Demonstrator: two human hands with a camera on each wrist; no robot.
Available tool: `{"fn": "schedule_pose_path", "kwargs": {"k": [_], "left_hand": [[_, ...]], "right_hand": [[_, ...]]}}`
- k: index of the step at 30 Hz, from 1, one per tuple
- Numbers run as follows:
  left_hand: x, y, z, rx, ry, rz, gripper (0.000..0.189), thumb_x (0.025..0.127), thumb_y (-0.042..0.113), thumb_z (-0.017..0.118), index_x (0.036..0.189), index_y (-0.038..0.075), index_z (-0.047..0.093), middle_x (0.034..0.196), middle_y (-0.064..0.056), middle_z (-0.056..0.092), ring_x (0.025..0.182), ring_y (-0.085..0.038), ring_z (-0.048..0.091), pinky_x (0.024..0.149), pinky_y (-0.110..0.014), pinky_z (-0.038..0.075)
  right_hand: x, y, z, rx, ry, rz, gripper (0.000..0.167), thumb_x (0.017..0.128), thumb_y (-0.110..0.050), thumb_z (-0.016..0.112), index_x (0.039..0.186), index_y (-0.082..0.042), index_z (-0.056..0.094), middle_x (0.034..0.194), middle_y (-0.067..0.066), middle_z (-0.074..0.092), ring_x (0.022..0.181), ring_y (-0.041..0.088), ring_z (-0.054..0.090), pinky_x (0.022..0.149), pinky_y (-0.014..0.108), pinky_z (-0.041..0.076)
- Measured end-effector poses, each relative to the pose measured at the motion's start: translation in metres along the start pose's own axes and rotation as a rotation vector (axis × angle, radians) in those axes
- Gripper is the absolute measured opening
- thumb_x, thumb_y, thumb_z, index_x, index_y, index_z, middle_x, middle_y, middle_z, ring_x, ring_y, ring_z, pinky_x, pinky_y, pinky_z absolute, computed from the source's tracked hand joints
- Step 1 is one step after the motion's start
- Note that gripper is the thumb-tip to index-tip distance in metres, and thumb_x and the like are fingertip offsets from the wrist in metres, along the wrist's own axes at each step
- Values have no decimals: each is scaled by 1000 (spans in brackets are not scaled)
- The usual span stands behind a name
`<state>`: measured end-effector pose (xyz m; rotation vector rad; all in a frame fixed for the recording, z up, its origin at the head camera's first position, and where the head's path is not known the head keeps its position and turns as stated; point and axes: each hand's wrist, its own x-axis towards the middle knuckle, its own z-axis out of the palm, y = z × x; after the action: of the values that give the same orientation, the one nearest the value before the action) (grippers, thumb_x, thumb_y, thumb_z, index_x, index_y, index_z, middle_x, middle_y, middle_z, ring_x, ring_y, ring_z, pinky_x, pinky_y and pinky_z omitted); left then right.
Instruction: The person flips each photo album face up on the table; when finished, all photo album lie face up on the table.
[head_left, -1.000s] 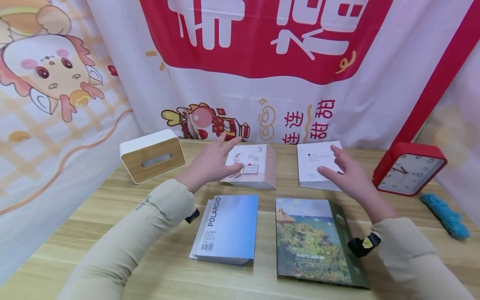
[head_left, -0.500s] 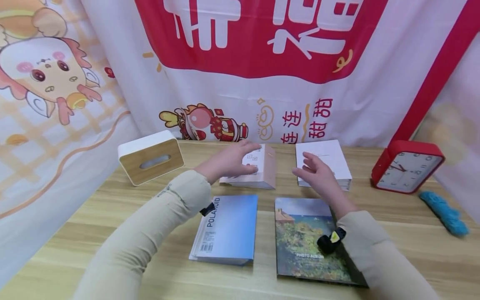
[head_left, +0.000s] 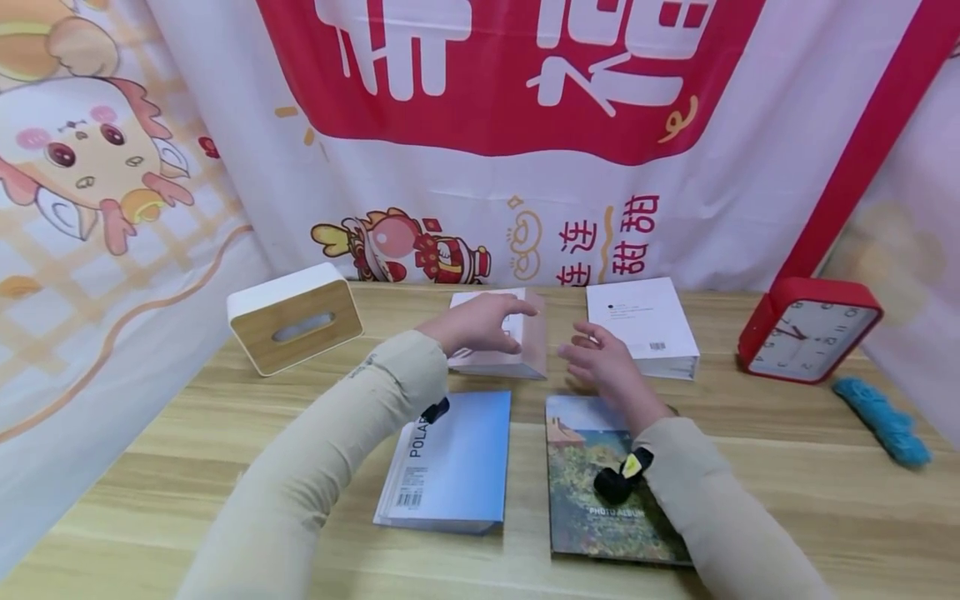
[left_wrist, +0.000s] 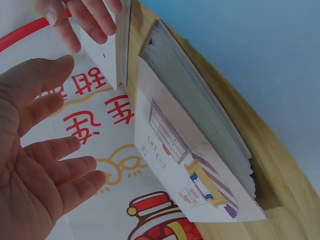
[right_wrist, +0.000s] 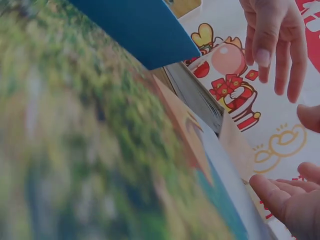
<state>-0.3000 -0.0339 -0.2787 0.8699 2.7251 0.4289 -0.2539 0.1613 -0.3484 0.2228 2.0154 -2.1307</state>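
My left hand (head_left: 483, 325) is over the pink photo album (head_left: 536, 337) at the back, covering part of its printed front. Its fingers are loosely spread and hold nothing. My right hand (head_left: 607, 368) hovers with relaxed fingers above the near corner of the white album (head_left: 641, 321) and the top of the landscape photo album (head_left: 573, 529). In the left wrist view, the pink album (left_wrist: 175, 150) stands apart from the left hand (left_wrist: 37, 160). The right wrist view shows both hands empty, with the left hand (right_wrist: 277, 47) facing the right hand (right_wrist: 295, 202). Nearer me lies a blue Polaroid album (head_left: 472, 462).
On the left stands a white and wood tissue box (head_left: 300, 321). A red clock (head_left: 810, 329) is at the right, with a bundle of blue yarn (head_left: 881, 421) beside it. A printed curtain (head_left: 420, 183) hangs behind the wooden table (head_left: 322, 517).
Both hands have moved toward each other: the left to the right, the right leftward and nearer me. The white album is uncovered now. The albums have stayed in place; the view has shifted slightly.
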Motion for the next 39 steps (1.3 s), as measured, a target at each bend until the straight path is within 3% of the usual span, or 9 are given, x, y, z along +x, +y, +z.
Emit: {"fn": "schedule_pose_path", "kwargs": {"k": [4,9,16,21,27,32,39], "left_hand": [[8,0,2,3,-22,-11,60,81,18,71,136,22,47,145,-1,39,135,-20,32,110,-38,30],[16,-2,7,-31,-63,-13,60,79,13,71,134,19,49,142,-2,43,134,-22,34,109,-41,30],[22,-8,17,-31,-87,-62,57,77,14,72,130,21,53,136,-1,49,129,-23,39,105,-44,34],[25,-11,24,-55,-80,-93,58,75,14,74,129,22,54,136,0,49,127,-23,40,105,-43,34],[29,-14,32,-50,-112,-88,60,74,14,74,130,22,53,136,-1,49,127,-23,41,105,-42,35],[30,-13,36,-29,-96,-91,56,74,15,75,127,20,56,130,0,54,122,-21,45,102,-40,37],[31,-8,36,33,-81,-81,52,74,13,74,123,18,59,125,-1,56,116,-20,49,97,-37,41]], "right_hand": [[6,5,6,42,-3,63,63,90,-6,55,146,-10,24,149,17,25,128,32,41,103,40,39],[12,11,13,17,0,115,56,90,-1,51,143,-10,33,146,15,32,124,31,44,102,40,40],[23,11,20,-82,-6,118,56,84,6,55,136,-11,43,138,14,43,122,29,46,100,38,42],[29,12,20,-91,26,150,54,82,8,57,131,-14,50,129,7,51,117,24,49,97,36,44],[31,15,19,-141,33,170,56,77,11,61,127,-14,53,126,7,55,114,23,50,95,36,45],[32,16,22,-220,33,153,54,75,12,63,124,-12,57,124,7,57,108,23,50,92,34,47],[33,16,23,-235,36,148,53,76,12,62,124,-11,58,124,9,57,108,24,51,89,34,48]]}}
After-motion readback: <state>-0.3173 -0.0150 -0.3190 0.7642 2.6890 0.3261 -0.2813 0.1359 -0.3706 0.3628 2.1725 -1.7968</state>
